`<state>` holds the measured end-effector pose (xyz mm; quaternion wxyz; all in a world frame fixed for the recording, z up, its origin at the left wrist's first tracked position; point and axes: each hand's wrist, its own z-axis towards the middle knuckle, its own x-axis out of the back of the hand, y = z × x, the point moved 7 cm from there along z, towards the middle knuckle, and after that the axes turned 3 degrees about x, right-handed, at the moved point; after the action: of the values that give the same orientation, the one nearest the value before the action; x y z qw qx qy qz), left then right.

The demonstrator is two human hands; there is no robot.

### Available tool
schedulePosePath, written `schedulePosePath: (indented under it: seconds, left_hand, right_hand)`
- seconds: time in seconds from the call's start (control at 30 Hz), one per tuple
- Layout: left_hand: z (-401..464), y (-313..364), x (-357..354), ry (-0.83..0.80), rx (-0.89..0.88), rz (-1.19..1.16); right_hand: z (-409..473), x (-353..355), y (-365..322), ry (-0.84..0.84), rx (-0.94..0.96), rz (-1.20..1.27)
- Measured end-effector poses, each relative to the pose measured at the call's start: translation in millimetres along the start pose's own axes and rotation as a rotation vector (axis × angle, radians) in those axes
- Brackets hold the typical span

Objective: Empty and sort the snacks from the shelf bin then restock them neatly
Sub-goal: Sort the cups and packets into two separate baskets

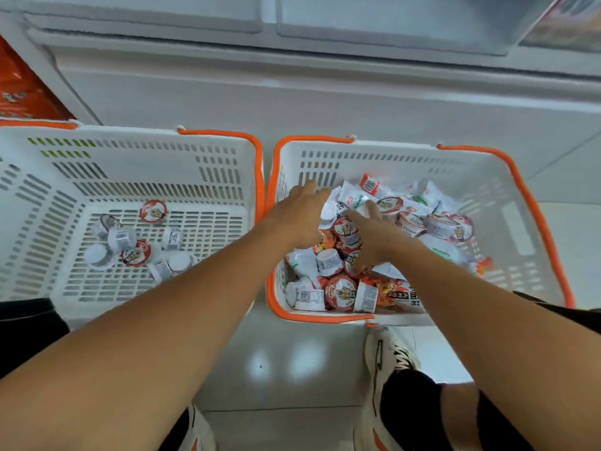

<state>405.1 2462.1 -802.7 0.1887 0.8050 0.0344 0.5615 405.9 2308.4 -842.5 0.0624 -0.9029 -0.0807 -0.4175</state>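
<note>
- Head view: you are looking straight down at two white slotted baskets with orange handles, set side by side on the pale tiled floor (279,362) in front of a white cabinet (292,92).
- Your left hand (300,211) reaches across into the right basket (527,203). Its fingers lie stretched out and close together, palm down, over the white packets at the basket's far left corner. Whether the fingertips actually touch a packet is hidden by the hand itself, and it holds nothing that you can see.
- Your right hand (374,236) is also in the right basket, just beside the left hand. Its fingers are spread and bent down onto the heap; the index finger rests against a white packet (354,200) and the lower fingers press among the red-lidded cups (341,292). You cannot tell whether it has closed around any one item.
- The right basket is piled with mixed snacks: small round cups with red printed lids, white sachets, and red-orange packets (395,292) along the near edge.
- The left basket (130,177) holds only a small cluster of the same little cups (136,253) on its floor, some upright, some on their sides, with one lid-up cup (153,211) lying apart toward the back.
- Your white shoes (387,359) stand on the floor just below the right basket.
- An orange carton (22,89) sits at the far left edge.
</note>
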Motion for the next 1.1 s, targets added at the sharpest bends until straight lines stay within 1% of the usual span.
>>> schedulePosePath:
  seconds: [0.07, 0.13, 0.2, 0.3, 0.37, 0.43, 0.53, 0.63, 0.77, 0.87, 0.93, 1.0, 1.1]
  left_hand:
    - [12, 1, -14, -0.092, 0.004, 0.065]
    - [23, -1, -28, -0.183, 0.008, 0.120]
    - [32, -1, -39, -0.222, -0.004, 0.130]
    - [43, 7, -43, -0.131, -0.020, 0.090]
    - [45, 8, -43, -0.089, 0.010, 0.092]
    - [45, 8, -46, -0.083, 0.041, 0.080]
    - [42, 7, -48, -0.072, 0.052, 0.059]
    - [35, 16, -51, -0.104, -0.013, 0.066]
    - [29, 24, -54, -0.091, -0.083, 0.054]
    - [26, 22, -53, -0.148, -0.113, -0.061]
    - [23, 18, -50, -0.181, -0.086, -0.170]
    - [18, 14, -44, -0.181, -0.056, -0.274]
    - [9, 13, -37, -0.182, -0.029, -0.374]
  right_hand:
    - [0, -2, -4, -0.013, 0.018, -0.016]
    - [-2, 0, -9, -0.012, 0.030, -0.085]
    - [-4, 3, -11, 0.012, 0.045, -0.179]
    - [0, 2, -8, 0.057, 0.089, -0.269]
    - [4, -3, -7, 0.064, 0.110, -0.270]
    - [8, -8, -4, 0.086, 0.110, -0.211]
    - [11, -9, 2, 0.171, 0.081, -0.053]
    - [8, -7, 7, 0.208, 0.081, 0.079]
    - [7, -1, 14, 0.237, 0.120, 0.176]
    - [7, 0, 17, 0.244, 0.159, 0.231]
    - [6, 4, 17, 0.297, 0.199, 0.291]
    - [4, 10, 16, 0.346, 0.226, 0.342]
    - [7, 12, 12, 0.347, 0.222, 0.338]
